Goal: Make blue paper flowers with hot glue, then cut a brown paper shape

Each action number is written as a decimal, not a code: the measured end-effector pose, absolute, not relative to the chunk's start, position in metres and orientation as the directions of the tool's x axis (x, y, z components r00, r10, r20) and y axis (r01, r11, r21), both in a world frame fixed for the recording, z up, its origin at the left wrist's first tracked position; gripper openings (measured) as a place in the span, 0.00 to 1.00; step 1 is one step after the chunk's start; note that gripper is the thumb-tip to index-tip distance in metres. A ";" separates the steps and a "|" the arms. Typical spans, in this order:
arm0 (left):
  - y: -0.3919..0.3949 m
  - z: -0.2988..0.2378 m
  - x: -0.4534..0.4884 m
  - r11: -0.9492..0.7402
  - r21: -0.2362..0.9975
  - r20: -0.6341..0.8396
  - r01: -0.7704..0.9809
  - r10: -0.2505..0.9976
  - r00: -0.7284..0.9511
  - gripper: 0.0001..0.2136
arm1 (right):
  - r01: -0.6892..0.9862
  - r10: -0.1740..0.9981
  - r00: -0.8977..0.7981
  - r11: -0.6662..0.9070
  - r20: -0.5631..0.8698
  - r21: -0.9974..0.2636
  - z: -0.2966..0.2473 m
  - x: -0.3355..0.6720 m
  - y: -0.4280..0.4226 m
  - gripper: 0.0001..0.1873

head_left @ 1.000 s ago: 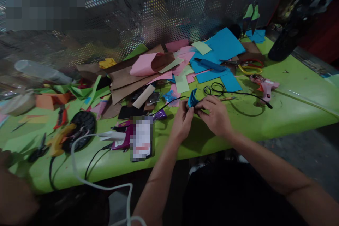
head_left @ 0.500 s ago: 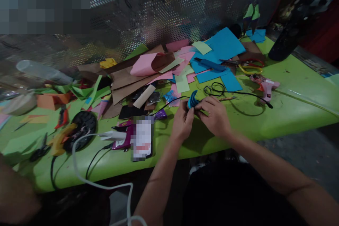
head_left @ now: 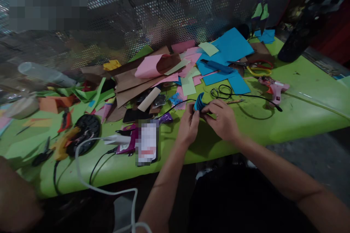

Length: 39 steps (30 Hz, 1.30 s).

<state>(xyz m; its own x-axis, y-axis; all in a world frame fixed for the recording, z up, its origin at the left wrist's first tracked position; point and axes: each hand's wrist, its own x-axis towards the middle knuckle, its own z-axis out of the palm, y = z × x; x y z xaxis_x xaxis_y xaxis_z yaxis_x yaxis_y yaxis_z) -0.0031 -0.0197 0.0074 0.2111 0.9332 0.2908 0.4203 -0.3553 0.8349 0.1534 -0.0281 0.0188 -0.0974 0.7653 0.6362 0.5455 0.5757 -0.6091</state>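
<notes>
A small curled blue paper piece [head_left: 200, 102] with dark stripes is pinched over the front part of the table. My left hand [head_left: 189, 123] is closed around its left and lower side, thumb in front. The fingertips of my right hand [head_left: 221, 118] press together at its right edge, and they hide part of it. Just beyond the hands lies a thin black cable [head_left: 250, 96] with a loop. A pencil-like stick [head_left: 236, 101] rests beside my right hand. To the right of it is a pink glue gun [head_left: 275, 89].
The green table [head_left: 306, 116] holds blue sheets [head_left: 232, 45], brown paper [head_left: 128, 83], yellow-handled scissors [head_left: 259, 71] and a dark bottle [head_left: 292, 45]. At left are a yellow glue gun [head_left: 61, 145], a purple power strip [head_left: 127, 147], a phone [head_left: 147, 143] and a white cable [head_left: 109, 190]. Another person's arm [head_left: 16, 196] shows lower left.
The view has shifted very slightly. Both hands keep their hold on the blue paper piece, with hardly any visible movement.
</notes>
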 end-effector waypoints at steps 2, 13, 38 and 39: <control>-0.020 0.007 -0.003 -0.357 0.822 0.295 0.443 0.933 0.206 0.12 | 0.542 0.757 -0.107 0.588 0.644 -0.601 0.019 0.153 -0.028 0.08; -0.022 0.013 -0.003 -0.326 0.773 0.268 0.544 0.945 0.186 0.08 | 0.560 0.746 -0.128 0.598 0.653 -0.573 0.017 0.154 -0.027 0.09; -0.020 0.010 -0.003 -0.338 0.843 0.293 0.417 0.941 0.169 0.08 | 0.596 0.707 -0.099 0.605 0.700 -0.528 0.020 0.152 -0.030 0.07; -0.020 0.010 -0.002 -0.339 0.843 0.293 0.417 0.940 0.172 0.08 | 0.597 0.706 -0.102 0.607 0.701 -0.524 0.020 0.152 -0.030 0.07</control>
<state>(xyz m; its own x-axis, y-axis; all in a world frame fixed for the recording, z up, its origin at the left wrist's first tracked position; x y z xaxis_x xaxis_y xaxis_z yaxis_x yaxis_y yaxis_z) -0.0025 -0.0204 0.0105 0.1719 0.9405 0.2932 0.4172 -0.3391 0.8432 0.1519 -0.0298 0.0202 -0.1020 0.7055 0.7013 0.5971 0.6073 -0.5241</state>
